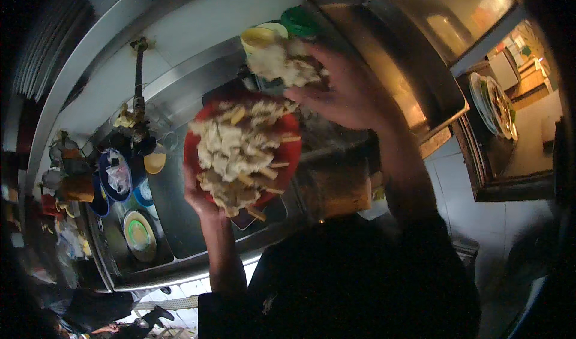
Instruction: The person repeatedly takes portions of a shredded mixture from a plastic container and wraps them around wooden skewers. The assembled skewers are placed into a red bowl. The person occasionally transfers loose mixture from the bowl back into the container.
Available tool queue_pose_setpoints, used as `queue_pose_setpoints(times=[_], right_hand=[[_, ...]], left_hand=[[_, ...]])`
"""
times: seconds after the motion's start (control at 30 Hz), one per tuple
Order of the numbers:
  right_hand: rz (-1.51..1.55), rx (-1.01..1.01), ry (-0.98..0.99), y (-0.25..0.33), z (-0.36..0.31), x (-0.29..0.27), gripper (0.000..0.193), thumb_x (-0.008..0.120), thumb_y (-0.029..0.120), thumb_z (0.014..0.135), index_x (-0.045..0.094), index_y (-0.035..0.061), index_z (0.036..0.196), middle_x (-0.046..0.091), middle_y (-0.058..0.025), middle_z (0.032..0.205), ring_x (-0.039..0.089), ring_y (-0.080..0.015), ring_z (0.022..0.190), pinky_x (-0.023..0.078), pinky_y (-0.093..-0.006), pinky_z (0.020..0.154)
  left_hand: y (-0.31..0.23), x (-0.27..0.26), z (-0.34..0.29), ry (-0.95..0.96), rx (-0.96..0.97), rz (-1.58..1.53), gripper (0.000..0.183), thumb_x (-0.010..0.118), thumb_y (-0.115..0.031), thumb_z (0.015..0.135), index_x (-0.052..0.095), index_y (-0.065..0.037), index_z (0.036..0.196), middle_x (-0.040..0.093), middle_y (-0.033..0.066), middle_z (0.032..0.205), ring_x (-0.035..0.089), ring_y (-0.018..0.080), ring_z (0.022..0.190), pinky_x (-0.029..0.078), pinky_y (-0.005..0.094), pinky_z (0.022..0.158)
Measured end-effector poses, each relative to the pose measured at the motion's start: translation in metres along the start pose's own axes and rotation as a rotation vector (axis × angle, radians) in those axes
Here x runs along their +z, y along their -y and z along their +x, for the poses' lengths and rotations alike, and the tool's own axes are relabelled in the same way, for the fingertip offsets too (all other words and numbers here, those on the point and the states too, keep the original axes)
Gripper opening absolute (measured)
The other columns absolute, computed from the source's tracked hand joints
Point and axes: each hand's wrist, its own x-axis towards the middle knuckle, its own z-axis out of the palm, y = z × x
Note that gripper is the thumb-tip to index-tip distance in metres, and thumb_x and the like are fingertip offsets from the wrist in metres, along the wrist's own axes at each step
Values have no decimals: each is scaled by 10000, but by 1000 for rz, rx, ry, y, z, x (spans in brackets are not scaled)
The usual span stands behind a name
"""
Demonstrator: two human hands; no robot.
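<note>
- While the left hand (201, 203) grasps a round red dish (191, 153) by its lower-left edge, pale ruffled pieces on wooden sticks (225, 150) lie heaped in it.
- Beyond, the right hand (347, 93) grasps a blurred pale clump (279, 64).
- Behind that clump are a round yellow container (258, 37) and a green round container (300, 21), near a long metal trough (375, 42).

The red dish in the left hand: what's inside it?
The red dish holds a heap of pale, lumpy pieces, with light-coloured sticks poking out. The heap covers the dish's bottom, so that can't be seen.
</note>
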Motion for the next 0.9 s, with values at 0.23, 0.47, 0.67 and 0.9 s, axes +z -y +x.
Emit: queue_pose_setpoints(times=[0.23, 0.47, 0.67, 0.9], right_hand=[[-79, -53, 34, -4, 25, -64, 564, 545, 397, 845, 426, 28, 1254, 535, -198, 1155, 527, -321, 1058, 420, -373, 906], [-190, 122, -156, -49, 15, -195, 630, 370, 484, 908, 304, 47, 1356, 368, -180, 1347, 367, -290, 1239, 306, -388, 1011], [-21, 230, -331, -193, -29, -201, 536, 391, 466, 909, 443, 55, 1250, 496, -135, 1206, 462, -223, 1121, 372, -360, 949], [-231, 195, -156, -282, -72, -197, 385, 529, 322, 871, 461, 41, 1126, 525, -92, 1034, 504, -216, 942, 430, -346, 825]], left_hand=[[29, 132, 93, 51, -232, 20, 508, 264, -391, 929, 356, -74, 1316, 364, 126, 1358, 363, 333, 1233, 304, 513, 1014], [132, 196, 175, 548, -587, 2, 563, 249, -482, 910, 356, -107, 1316, 355, 139, 1360, 363, 382, 1220, 329, 611, 939], [232, 203, 207, 484, -889, 248, 611, 327, -546, 868, 413, -110, 1287, 468, 150, 1268, 480, 372, 1121, 429, 577, 862], [308, 180, 234, 574, -968, 690, 544, 375, -546, 841, 472, -183, 1235, 530, 108, 1193, 536, 325, 1043, 445, 528, 847]])
